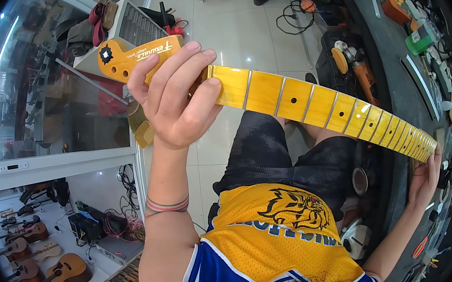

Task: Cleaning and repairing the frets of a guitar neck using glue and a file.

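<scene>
Guitar neck (313, 101) held in air, slanting across front of person's lap, frets facing up, headstock (159, 54) at left. Left hand (181, 104) wrapped round it beside headstock, fingers curled. Right hand (424, 178) closed on far end, some fingers hidden. Dark worktop (394, 60) along right; acoustic guitar (69, 271) lower left.
</scene>
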A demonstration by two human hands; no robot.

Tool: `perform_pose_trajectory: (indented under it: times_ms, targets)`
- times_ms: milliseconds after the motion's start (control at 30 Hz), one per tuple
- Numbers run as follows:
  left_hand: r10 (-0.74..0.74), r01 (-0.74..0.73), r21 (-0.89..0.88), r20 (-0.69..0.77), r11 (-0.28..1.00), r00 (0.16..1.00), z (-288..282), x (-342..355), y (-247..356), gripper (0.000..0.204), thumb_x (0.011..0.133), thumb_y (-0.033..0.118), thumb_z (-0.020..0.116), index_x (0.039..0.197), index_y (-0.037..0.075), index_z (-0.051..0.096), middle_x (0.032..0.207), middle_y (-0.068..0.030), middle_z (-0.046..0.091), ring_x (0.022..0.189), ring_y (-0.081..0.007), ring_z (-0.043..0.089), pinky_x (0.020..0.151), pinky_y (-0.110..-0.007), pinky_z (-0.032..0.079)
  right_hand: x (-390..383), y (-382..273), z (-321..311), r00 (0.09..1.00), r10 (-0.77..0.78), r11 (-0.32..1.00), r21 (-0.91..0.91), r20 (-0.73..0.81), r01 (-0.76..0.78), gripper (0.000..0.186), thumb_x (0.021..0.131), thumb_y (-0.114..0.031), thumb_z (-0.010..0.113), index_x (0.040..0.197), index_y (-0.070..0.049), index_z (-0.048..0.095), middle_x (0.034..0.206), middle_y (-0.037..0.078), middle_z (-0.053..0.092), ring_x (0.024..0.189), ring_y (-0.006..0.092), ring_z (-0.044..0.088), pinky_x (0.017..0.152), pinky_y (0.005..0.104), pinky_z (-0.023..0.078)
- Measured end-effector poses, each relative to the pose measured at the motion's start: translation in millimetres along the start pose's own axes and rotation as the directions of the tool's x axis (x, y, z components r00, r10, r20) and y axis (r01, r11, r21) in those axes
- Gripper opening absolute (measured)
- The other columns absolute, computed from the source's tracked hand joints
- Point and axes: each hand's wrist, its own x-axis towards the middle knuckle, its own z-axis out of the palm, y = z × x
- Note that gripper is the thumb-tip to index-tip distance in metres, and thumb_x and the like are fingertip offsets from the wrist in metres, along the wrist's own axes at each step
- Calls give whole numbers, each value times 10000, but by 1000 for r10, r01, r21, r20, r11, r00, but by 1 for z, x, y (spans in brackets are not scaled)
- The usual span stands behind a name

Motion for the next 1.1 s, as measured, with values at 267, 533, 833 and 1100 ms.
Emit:
perform_pose_trajectory:
  times_ms: [267,533,833,1100]
  targets:
    - [14,-28,70,195,997,981,-13,6,1,475,931,129,909,1220,152,534,1229,-129,844,1208,-348,801,1214,-490,420,-7,-1,20,999,21,999,-31,-49,-22,536,1168,-160,585,1670,-17,461,1551,135,631,1416,241,641,1171,393,527]
    - [-58,75,-135,122,988,991,9,-5,-6,477,859,-16,846,1196,142,548,1289,-106,826,1270,-343,775,1204,-495,430,-24,-21,44,999,10,996,-89,-44,-13,412,1167,-170,611,1553,-64,515,1347,60,732,1205,138,726,1048,330,564]
    - [-160,236,-402,215,884,964,46,-33,-20,599,872,-115,818,1293,121,464,1350,-171,760,1355,-414,680,1210,-546,463,-51,-31,48,998,-7,991,-132,-66,-1,424,1139,-154,665,1516,-46,506,1281,92,757,1145,156,753,1039,335,574]
    - [-195,333,-591,285,735,938,90,-39,-21,467,974,-78,734,1303,77,441,1458,-261,659,1394,-437,643,1263,-549,436,-73,-45,22,976,-132,956,-282,-175,79,370,1128,-182,664,1458,-41,572,1328,115,743,1233,215,719,1091,360,537]
